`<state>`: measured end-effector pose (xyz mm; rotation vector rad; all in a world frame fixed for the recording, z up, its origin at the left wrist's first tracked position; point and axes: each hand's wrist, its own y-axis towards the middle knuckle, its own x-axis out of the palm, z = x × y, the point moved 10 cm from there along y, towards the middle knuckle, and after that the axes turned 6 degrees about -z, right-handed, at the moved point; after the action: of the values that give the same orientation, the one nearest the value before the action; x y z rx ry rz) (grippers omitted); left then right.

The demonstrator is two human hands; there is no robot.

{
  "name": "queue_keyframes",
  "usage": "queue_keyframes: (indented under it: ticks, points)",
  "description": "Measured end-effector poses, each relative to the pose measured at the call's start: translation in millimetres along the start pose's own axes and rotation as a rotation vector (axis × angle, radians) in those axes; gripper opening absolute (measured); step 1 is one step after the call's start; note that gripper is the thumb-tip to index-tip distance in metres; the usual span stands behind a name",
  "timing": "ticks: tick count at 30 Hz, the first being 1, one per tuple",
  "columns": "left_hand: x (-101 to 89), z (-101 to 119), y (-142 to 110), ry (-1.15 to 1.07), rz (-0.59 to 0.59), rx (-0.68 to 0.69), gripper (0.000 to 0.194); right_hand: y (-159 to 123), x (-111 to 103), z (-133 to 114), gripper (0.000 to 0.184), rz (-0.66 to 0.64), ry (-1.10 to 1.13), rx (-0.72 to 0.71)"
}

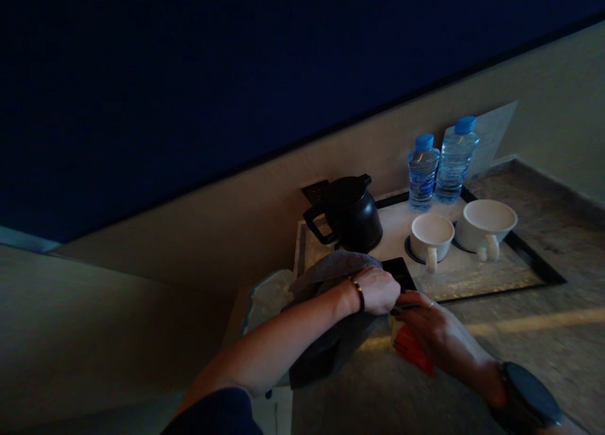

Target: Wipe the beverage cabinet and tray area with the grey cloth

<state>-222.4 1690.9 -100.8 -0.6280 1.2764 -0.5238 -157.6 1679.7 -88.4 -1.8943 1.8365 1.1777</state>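
My left hand (378, 290) is closed over the near edge of a small black box (401, 272) on the tray, with a grey cloth (331, 315) draped under its wrist. My right hand (432, 328) meets it from the right, fingers pinched on something small and dark that I cannot make out. A red and white packet (411, 350) lies on the counter under the right hand. The left wrist wears a dark bracelet, the right a black watch.
A black-rimmed tray (534, 258) holds a black kettle (352, 214), two white cups (430, 238) (486, 226) and two water bottles (423, 170) (454, 157). A clear-lined bin (269, 296) stands left of the stone counter (543, 347). A dark blue wall rises behind.
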Motion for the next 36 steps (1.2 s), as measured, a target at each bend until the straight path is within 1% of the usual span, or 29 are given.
queue_keyframes:
  ticks: [2, 4, 6, 8, 11, 14, 17, 19, 21, 22, 23, 24, 25, 26, 27, 28, 29, 31, 32, 33, 34, 36]
  points:
    - [-0.4, -1.9, -0.3, -0.025, -0.031, 0.042, 0.018, 0.5, -1.1, -0.9, 0.028, 0.014, -0.016, -0.007]
    - [-0.8, -2.4, 0.4, -0.070, -0.052, 0.089, 0.022, 1.5, -3.9, -3.3, 0.028, 0.039, -0.027, -0.019]
    - [-1.6, -1.0, 1.0, -0.120, -0.052, 0.128, 0.030, 2.5, -6.6, -5.4, 0.028, 0.059, -0.032, -0.027]
    - [-1.0, 0.8, 1.0, -0.159, -0.038, 0.142, 0.031, 2.8, -7.6, -6.6, 0.027, 0.063, -0.028, -0.032]
    - [2.1, -1.7, -0.1, -0.194, 0.014, 0.085, 0.025, 0.8, -7.1, -6.5, 0.026, 0.068, -0.022, -0.041]
    - [6.0, -6.5, -0.1, -0.228, 0.080, 0.021, 0.023, -2.3, -4.8, -4.0, 0.025, 0.074, -0.033, -0.043]
    - [7.8, -6.3, 1.9, -0.276, 0.100, 0.030, 0.022, -3.7, -2.1, -1.0, 0.026, 0.061, -0.047, -0.030]
    - [0.3, -9.2, -3.3, -0.311, 0.135, 0.034, 0.027, -3.6, -2.4, 0.1, 0.027, 0.051, -0.042, -0.017]
    - [-13.7, -17.8, -21.8, -0.348, 0.205, 0.023, 0.036, -3.2, -4.8, 0.9, 0.025, 0.039, -0.024, 0.003]
    - [-22.4, -26.5, -37.5, -0.364, 0.270, -0.008, 0.040, -2.9, -6.8, 1.2, 0.023, 0.031, -0.011, 0.016]
    - [-30.2, -38.6, -57.1, -0.371, 0.353, -0.065, 0.041, -2.5, -9.5, 1.5, 0.022, 0.024, 0.002, 0.029]
    - [-34.9, -53.8, -79.5, -0.363, 0.440, -0.155, 0.041, -1.8, -13.0, 1.5, 0.021, 0.018, 0.013, 0.039]
    - [-35.2, -70.2, -102.9, -0.342, 0.521, -0.268, 0.040, -0.7, -17.1, 1.5, 0.020, 0.011, 0.026, 0.048]
    - [-30.3, -85.7, -124.7, -0.314, 0.582, -0.389, 0.038, 1.1, -21.2, 1.6, 0.020, -0.001, 0.040, 0.055]
    - [-20.3, -98.1, -141.8, -0.286, 0.612, -0.492, 0.036, 3.8, -25.5, 1.5, 0.020, -0.015, 0.057, 0.057]
    - [-6.2, -106.3, -151.6, -0.267, 0.606, -0.558, 0.035, 7.5, -30.3, 1.1, 0.021, -0.028, 0.071, 0.056]
    - [9.4, -110.9, -155.0, -0.265, 0.582, -0.588, 0.033, 12.2, -35.2, 0.6, 0.021, -0.040, 0.084, 0.051]
    - [35.6, -109.4, -150.1, -0.285, 0.530, -0.563, 0.030, 24.5, -44.4, -1.9, 0.020, -0.065, 0.096, 0.032]
    - [42.5, -105.2, -147.0, -0.290, 0.519, -0.541, 0.031, 31.8, -48.7, -4.4, 0.020, -0.072, 0.089, 0.012]
    - [42.3, -100.0, -146.7, -0.295, 0.544, -0.523, 0.033, 39.5, -52.0, -7.6, 0.020, -0.079, 0.078, -0.012]
    - [35.5, -94.1, -150.1, -0.313, 0.611, -0.503, 0.035, 47.4, -53.8, -11.1, 0.021, -0.091, 0.067, -0.037]
    - [13.9, -81.0, -159.7, -0.444, 0.776, -0.411, 0.040, 62.6, -54.4, -18.8, 0.020, -0.110, 0.049, -0.085]
